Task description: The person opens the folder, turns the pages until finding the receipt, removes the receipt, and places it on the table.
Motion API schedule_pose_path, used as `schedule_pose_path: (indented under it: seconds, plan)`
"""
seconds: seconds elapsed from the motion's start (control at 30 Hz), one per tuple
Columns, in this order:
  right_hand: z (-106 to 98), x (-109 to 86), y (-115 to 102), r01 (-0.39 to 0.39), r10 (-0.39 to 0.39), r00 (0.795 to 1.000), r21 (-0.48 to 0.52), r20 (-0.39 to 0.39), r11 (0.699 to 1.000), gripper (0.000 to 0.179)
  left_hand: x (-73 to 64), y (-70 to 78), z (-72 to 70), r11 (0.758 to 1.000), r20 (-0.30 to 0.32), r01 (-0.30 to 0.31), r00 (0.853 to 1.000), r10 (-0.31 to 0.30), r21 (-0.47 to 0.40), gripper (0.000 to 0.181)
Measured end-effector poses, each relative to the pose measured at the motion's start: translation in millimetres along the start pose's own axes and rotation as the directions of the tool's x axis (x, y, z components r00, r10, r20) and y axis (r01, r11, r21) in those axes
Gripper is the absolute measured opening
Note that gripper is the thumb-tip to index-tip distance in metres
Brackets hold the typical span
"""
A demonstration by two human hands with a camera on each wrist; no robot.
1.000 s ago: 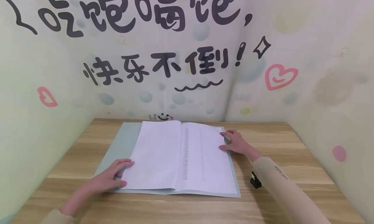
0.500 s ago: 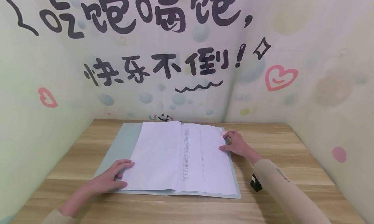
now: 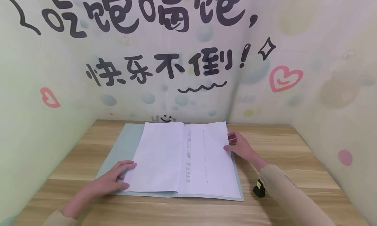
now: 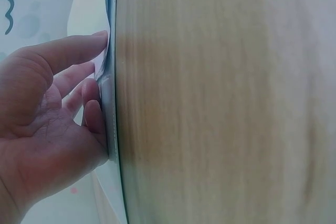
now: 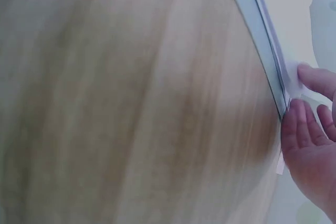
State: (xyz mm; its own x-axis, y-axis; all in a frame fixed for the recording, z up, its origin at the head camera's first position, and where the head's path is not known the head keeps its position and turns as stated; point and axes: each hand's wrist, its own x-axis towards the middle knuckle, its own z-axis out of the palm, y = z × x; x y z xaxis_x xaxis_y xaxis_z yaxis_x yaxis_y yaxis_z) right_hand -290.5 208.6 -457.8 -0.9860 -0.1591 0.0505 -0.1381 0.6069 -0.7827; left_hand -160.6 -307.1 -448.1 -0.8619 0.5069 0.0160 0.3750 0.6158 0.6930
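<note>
A light blue folder (image 3: 129, 134) lies spread on the wooden table, with white paper sheets inside. The left sheet (image 3: 156, 157) looks blank, while the right page (image 3: 215, 163) carries faint columns of print. My left hand (image 3: 110, 180) rests on the left sheet's outer edge with loosely bent fingers, thumb nearer the front; the left wrist view shows the same hand (image 4: 47, 103) at the edge. At the right margin, my right hand (image 3: 240, 145) pinches the page, thumb on top and fingers behind it. That page's upper right corner stands raised. The right wrist view shows this hand (image 5: 312, 135) side-on.
A small black object with a yellowish patch (image 3: 259, 189) sits on the table (image 3: 206, 213) beside the right sleeve; its kind is unclear. Walls printed with lettering and hearts (image 3: 285, 78) enclose the table at the back and both sides.
My right fingers have slipped behind the right page's edge, and its upper right corner has lifted. My left hand has stayed in place. More of the small black object shows beside the sleeve.
</note>
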Motion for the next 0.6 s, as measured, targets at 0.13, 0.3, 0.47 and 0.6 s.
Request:
schedule_pose_path:
  seconds: [0.13,0.3,0.47,0.6]
  plan:
    - [-2,-2.0,-1,0.022,-0.02,1.0,0.084,-0.021,0.996,0.051,0.3,2.5,0.2,1.0,0.002,0.002,1.0,-0.002,-0.003,0.065]
    - [-5,-2.3,-2,0.08,-0.074,0.996,0.152,-0.042,0.985,0.054,0.5,4.4,-0.7,1.0,0.008,0.019,1.0,-0.019,-0.008,0.066]
    - [-9,-1.6,-5,0.143,-0.139,0.99,0.173,-0.035,0.975,0.052,0.4,5.4,-1.7,0.999,0.023,0.049,0.999,-0.049,-0.02,0.067]
    - [-16,-0.3,-10,0.137,-0.137,0.99,0.111,-0.011,0.984,0.046,0.3,5.8,-2.2,0.997,0.034,0.068,0.997,-0.067,-0.021,0.067]
